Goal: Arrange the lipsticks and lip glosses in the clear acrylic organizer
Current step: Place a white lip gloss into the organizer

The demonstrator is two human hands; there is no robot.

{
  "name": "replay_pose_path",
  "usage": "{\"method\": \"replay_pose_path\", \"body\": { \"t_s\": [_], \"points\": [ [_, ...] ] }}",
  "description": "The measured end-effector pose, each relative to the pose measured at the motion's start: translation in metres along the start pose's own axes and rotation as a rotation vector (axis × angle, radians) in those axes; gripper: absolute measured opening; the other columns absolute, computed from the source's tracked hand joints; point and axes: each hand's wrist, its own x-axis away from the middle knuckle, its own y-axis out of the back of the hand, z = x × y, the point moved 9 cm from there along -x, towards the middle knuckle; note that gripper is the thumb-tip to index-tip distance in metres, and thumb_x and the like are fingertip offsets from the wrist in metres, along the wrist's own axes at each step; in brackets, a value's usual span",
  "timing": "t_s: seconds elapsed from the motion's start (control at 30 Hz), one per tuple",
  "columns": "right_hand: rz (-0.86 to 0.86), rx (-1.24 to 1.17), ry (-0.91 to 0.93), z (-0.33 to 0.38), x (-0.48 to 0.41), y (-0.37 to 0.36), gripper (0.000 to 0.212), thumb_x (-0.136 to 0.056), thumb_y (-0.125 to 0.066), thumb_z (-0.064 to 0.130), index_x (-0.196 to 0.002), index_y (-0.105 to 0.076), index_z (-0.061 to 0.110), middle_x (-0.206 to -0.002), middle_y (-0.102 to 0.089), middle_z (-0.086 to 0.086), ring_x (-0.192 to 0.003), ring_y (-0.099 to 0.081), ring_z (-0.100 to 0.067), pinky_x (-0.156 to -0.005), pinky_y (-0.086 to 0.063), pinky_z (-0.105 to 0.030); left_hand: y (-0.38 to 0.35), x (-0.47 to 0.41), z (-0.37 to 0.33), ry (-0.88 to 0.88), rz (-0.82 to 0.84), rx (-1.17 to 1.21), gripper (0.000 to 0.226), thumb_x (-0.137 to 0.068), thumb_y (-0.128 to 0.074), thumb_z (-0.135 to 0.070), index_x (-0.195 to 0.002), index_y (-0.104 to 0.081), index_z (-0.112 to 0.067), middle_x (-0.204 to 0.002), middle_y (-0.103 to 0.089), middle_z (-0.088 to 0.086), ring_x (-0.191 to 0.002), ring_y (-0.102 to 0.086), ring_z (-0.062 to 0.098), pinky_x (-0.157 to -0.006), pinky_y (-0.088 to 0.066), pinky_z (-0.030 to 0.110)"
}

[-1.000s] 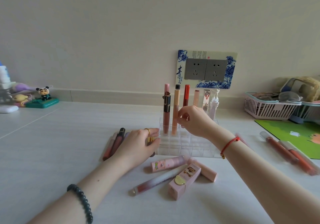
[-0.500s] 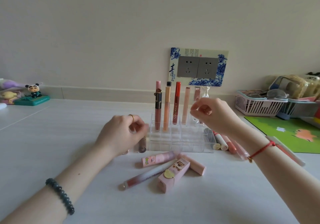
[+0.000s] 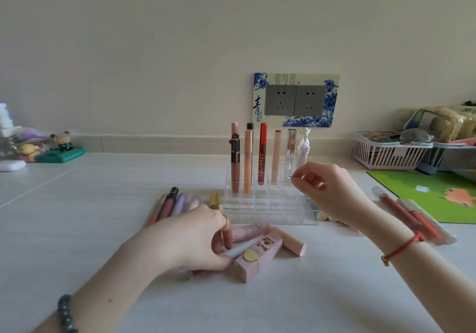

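A cream wall [image 3: 154, 49] and a white table [image 3: 77, 229] set the scene; a blue-patterned socket plate [image 3: 296, 99] hangs on the wall behind a clear organizer [image 3: 270, 213] at mid-table. Six tubes stand upright in the organizer's back row, left to right: a brown tube [image 3: 235, 162], an orange tube [image 3: 248, 162], a red tube [image 3: 262, 157], a peach tube [image 3: 275, 160], a clear tube [image 3: 291, 152] and a white tube [image 3: 302, 152].

The left hand [image 3: 190, 240], a gold ring [image 3: 226, 221] on one finger, is down in front of the organizer; it grips a pale tube [image 3: 238, 251] lying on the table, between thumb and curled fingers. The pale tube touches a pink box [image 3: 260, 258]; a pink stick [image 3: 289, 240] lies just behind the box.

The right hand [image 3: 332, 193] hovers at the organizer's right end, fingers curled; thumb and forefinger tips meet near the foot of the clear tube, and whether they pinch it cannot be told.

Loose tubes [image 3: 175, 204] lie side by side left of the organizer; long tubes [image 3: 409, 216] lie just beyond the right wrist, beside a green mat [image 3: 438, 193]. Baskets [image 3: 386, 152] stand far right by the wall; figurines [image 3: 61, 144] stand far left.
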Motion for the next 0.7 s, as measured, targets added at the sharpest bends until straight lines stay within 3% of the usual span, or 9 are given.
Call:
{"method": "replay_pose_path", "body": {
  "t_s": [0.1,0.2,0.3,0.37,0.4,0.47,0.57,0.6,0.7],
  "points": [
    [0.024,0.000,0.006,0.002,0.002,-0.005,0.005,-0.084,-0.059,0.022,-0.082,-0.063,0.024,-0.066,-0.062,0.009,-0.058,-0.056,-0.008,-0.054,-0.043,-0.012,-0.004,0.000,-0.002,0.034,0.006,-0.060,0.029,-0.073,-0.055,-0.048,-0.095,-0.061,-0.030,-0.074,-0.032,-0.018,-0.120,-0.030,0.025,-0.111,-0.010,0.038],
    [0.035,0.019,0.008,0.004,0.004,-0.008,0.005,-0.083,-0.059,0.024,-0.082,-0.063,0.025,-0.067,-0.062,0.009,-0.060,-0.056,-0.006,-0.058,-0.047,-0.019,-0.008,-0.001,-0.003,0.043,0.029,-0.058,0.025,-0.072,-0.056,-0.045,-0.090,-0.061,-0.029,-0.076,-0.033,-0.014,-0.129,-0.024,0.027,-0.110,-0.011,0.040],
    [0.045,0.025,0.022,0.007,0.005,-0.010,0.005,-0.084,-0.059,0.023,-0.083,-0.063,0.024,-0.066,-0.061,0.011,-0.058,-0.055,-0.004,-0.056,-0.044,-0.012,-0.001,-0.002,0.004,0.016,0.036,0.069,0.027,-0.064,-0.056,-0.049,-0.082,-0.062,-0.030,-0.072,-0.057,-0.014,-0.097,-0.046,0.008,-0.095,-0.035,0.029],
    [0.032,0.004,0.022,0.010,0.005,-0.009,0.005,-0.084,-0.059,0.022,-0.081,-0.061,0.026,-0.065,-0.061,0.012,-0.056,-0.054,-0.002,-0.054,-0.043,-0.010,0.011,-0.003,0.009,-0.001,0.035,0.322,0.028,-0.059,-0.059,-0.048,-0.076,-0.062,-0.025,-0.063,-0.069,-0.005,-0.063,-0.059,0.004,-0.073,-0.052,0.028],
    [0.026,-0.031,0.021,0.011,0.005,-0.008,0.006,-0.083,-0.059,0.022,-0.081,-0.061,0.027,-0.066,-0.061,0.012,-0.056,-0.055,-0.001,-0.055,-0.044,-0.010,0.018,-0.004,0.009,-0.025,0.015,0.462,0.025,-0.063,-0.063,-0.045,-0.074,-0.062,-0.023,-0.058,-0.069,-0.001,-0.051,-0.059,0.006,-0.060,-0.052,0.024],
    [0.039,-0.168,0.012,0.015,0.004,-0.008,0.005,-0.082,-0.061,0.021,-0.080,-0.062,0.027,-0.069,-0.065,0.008,-0.058,-0.058,-0.002,-0.057,-0.048,-0.011,0.034,-0.011,0.010,-0.069,-0.095,0.685,0.014,-0.072,-0.068,-0.033,-0.075,-0.064,-0.021,-0.056,-0.069,0.005,-0.045,-0.059,0.010,-0.045,-0.044,0.018],
    [0.104,-0.437,-0.015,0.025,0.005,-0.016,0.005,-0.079,-0.063,0.026,-0.083,-0.064,0.028,-0.069,-0.068,0.002,-0.058,-0.061,-0.005,-0.056,-0.052,-0.017,0.048,-0.025,0.005,-0.108,-0.251,0.825,0.011,-0.074,-0.069,-0.035,-0.080,-0.065,-0.026,-0.058,-0.069,0.001,-0.056,-0.064,0.019,-0.051,-0.051,0.028],
    [0.120,-0.509,-0.031,0.028,0.005,-0.020,0.007,-0.077,-0.063,0.028,-0.084,-0.065,0.027,-0.068,-0.069,0.002,-0.057,-0.062,-0.005,-0.056,-0.052,-0.018,0.051,-0.030,0.001,-0.128,-0.295,0.846,0.008,-0.075,-0.069,-0.032,-0.081,-0.066,-0.027,-0.060,-0.070,-0.003,-0.059,-0.065,0.014,-0.054,-0.053,0.030],
    [0.118,-0.620,-0.056,0.033,0.002,-0.028,0.018,-0.075,-0.065,0.029,-0.086,-0.068,0.016,-0.067,-0.070,0.003,-0.059,-0.065,-0.009,-0.057,-0.054,-0.019,0.057,-0.043,-0.010,-0.167,-0.416,0.880,0.009,-0.076,-0.071,-0.022,-0.083,-0.069,-0.026,-0.070,-0.072,-0.008,-0.066,-0.065,0.001,-0.058,-0.051,0.014]
  ]
}}
